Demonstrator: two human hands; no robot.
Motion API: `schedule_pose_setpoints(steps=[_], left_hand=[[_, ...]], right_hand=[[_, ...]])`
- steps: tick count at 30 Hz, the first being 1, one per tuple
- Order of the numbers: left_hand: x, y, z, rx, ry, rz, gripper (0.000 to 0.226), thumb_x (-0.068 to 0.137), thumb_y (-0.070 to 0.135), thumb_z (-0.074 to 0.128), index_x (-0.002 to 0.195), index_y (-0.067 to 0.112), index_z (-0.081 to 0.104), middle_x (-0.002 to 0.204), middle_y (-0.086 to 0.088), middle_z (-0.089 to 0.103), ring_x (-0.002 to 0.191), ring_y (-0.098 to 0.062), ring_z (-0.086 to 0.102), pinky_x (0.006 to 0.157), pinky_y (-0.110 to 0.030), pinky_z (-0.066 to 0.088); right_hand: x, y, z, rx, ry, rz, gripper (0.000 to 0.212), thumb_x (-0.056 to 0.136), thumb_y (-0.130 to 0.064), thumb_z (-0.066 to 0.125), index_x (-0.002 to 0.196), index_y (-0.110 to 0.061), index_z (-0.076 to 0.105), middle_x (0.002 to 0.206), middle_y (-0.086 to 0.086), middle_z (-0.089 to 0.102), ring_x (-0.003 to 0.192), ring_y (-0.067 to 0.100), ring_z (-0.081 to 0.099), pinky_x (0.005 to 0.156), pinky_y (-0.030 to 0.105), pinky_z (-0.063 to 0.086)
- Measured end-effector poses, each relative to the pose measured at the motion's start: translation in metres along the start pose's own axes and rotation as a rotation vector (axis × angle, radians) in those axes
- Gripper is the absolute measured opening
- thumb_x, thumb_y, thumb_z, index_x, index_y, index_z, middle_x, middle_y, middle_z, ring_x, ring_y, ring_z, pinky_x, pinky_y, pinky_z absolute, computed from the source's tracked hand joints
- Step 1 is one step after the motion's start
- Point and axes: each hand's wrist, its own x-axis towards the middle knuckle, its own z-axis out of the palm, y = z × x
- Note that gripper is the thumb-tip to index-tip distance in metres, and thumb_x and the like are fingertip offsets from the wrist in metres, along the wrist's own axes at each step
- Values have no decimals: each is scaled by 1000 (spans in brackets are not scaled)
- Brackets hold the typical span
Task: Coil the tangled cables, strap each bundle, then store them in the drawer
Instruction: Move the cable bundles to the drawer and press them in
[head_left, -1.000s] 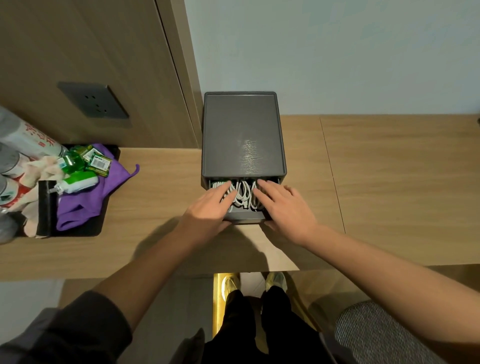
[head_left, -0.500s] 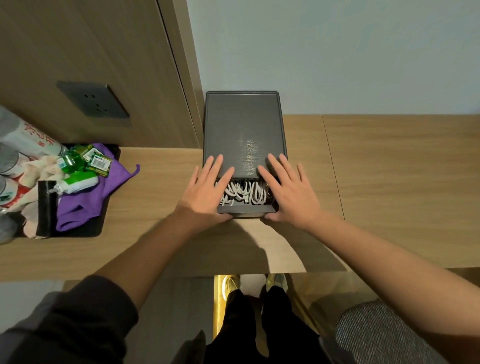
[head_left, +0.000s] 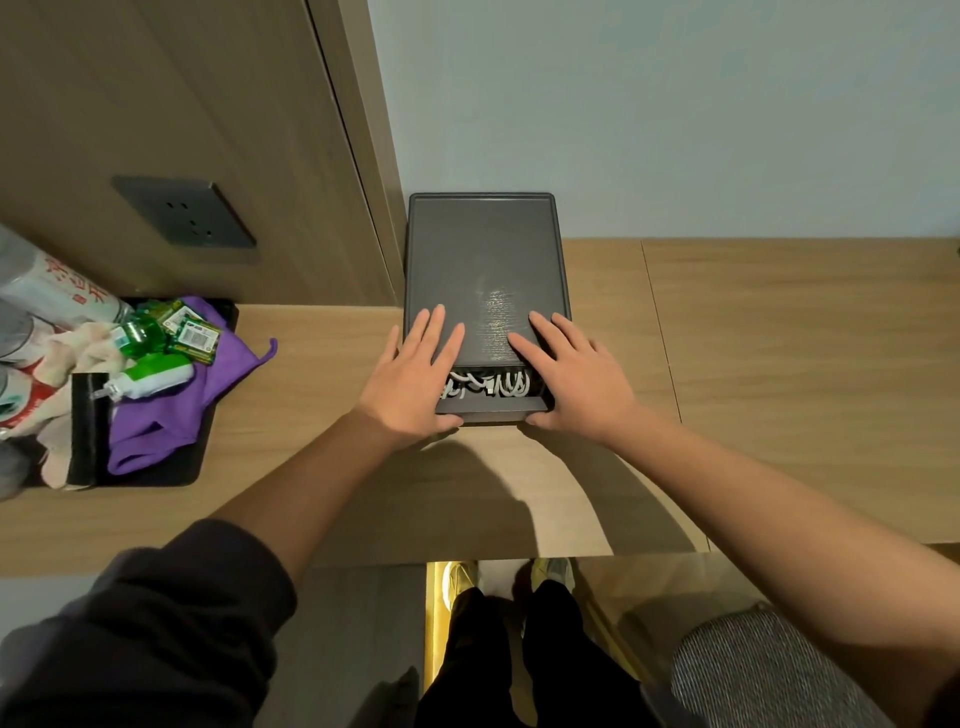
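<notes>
Now lying flat on top of the dark grey drawer unit (head_left: 483, 260) with both hands: left hand (head_left: 415, 374) over the near left corner, right hand (head_left: 571, 379) over the near right corner. Fingers straight and slightly spread, gripping nothing; heels of both palms down against the two ends of the drawer (head_left: 488, 411) front. Drawer not fully shut, open only by a narrow gap. White cables (head_left: 488, 385) coiled inside it, seen through that gap between the two hands; straps on the bundles too small to make out. Compared with one second ago: fingertips no longer down among the cables but up on the lid, and much less of the drawer sticking out. Compared with half a second ago: same flat pose of the hands, gap a little narrower, drawer front closer to the unit. Unit standing on the wooden desk (head_left: 779, 338) against a pale wall, unmoved. Well apart to the left, a black tray (head_left: 156, 475) holding a purple cloth (head_left: 156, 431) and a green and white bottle (head_left: 150, 376), all as before. Grey wall socket (head_left: 184, 218) on the wooden panel above the tray. Dark sleeve (head_left: 145, 623) pushed up the left forearm.
</notes>
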Motion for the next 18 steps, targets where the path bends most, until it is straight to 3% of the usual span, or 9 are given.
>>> schedule_pose_setpoints(steps=[7, 18], left_hand=[[11, -4, -1, -15, -16, 0, 127, 73, 69, 66, 152, 15, -17, 158, -15, -25, 147, -29, -20, 121, -47, 3], [15, -1, 6, 27, 47, -28, 107, 87, 58, 59, 154, 13, -11, 160, -17, -16, 148, -31, -13, 121, -45, 7]], right_hand=[[15, 10, 2, 67, -65, -62, 116, 73, -56, 73, 156, -30, -3, 164, 8, -14, 150, 31, -15, 121, 50, 14], [21, 8, 1, 140, -16, -38, 99, 84, -39, 73, 157, -30, 6, 165, 6, -9, 151, 30, -11, 116, 47, 32]])
